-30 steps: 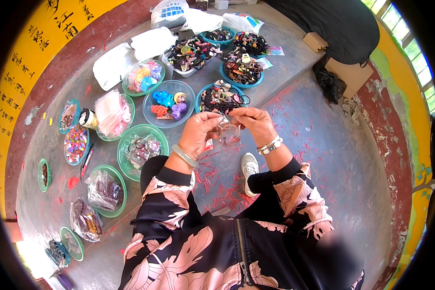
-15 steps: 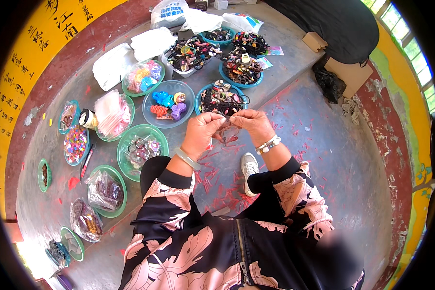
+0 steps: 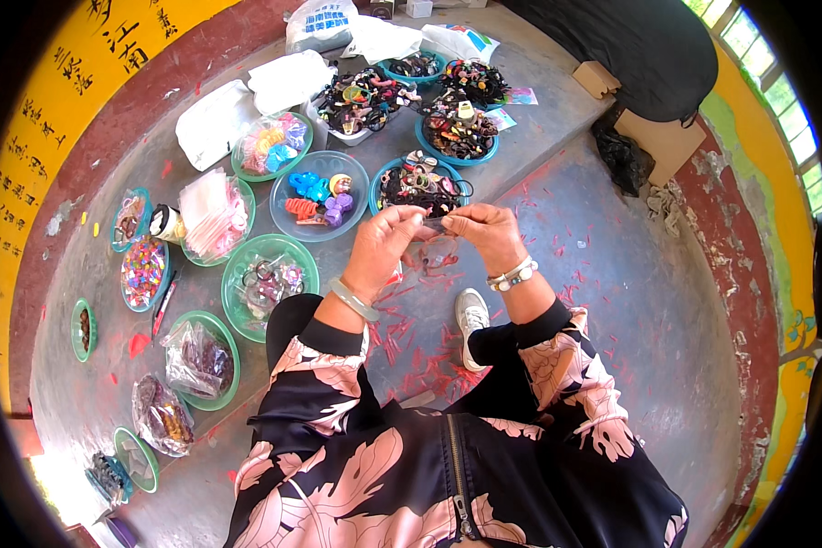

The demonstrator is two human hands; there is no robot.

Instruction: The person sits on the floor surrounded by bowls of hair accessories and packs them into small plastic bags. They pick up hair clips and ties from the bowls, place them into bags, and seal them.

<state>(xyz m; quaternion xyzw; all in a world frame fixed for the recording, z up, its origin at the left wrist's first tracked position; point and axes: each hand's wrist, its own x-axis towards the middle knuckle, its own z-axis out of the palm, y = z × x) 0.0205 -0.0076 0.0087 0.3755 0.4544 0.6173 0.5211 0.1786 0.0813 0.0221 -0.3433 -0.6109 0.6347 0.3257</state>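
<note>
Green plastic bowl (image 3: 239,307) of clear-wrapped trinkets sits on the concrete floor (image 3: 612,274), left of the hands. Left hand (image 3: 381,247), wearing a pale green bangle (image 3: 353,300), pinches 1 end of a small clear plastic packet (image 3: 437,239). Right hand (image 3: 486,234), with a white bead bracelet (image 3: 511,274), pinches the other end. Packet hangs between both grips, just before a teal bowl of dark hair ties (image 3: 420,187).
</note>
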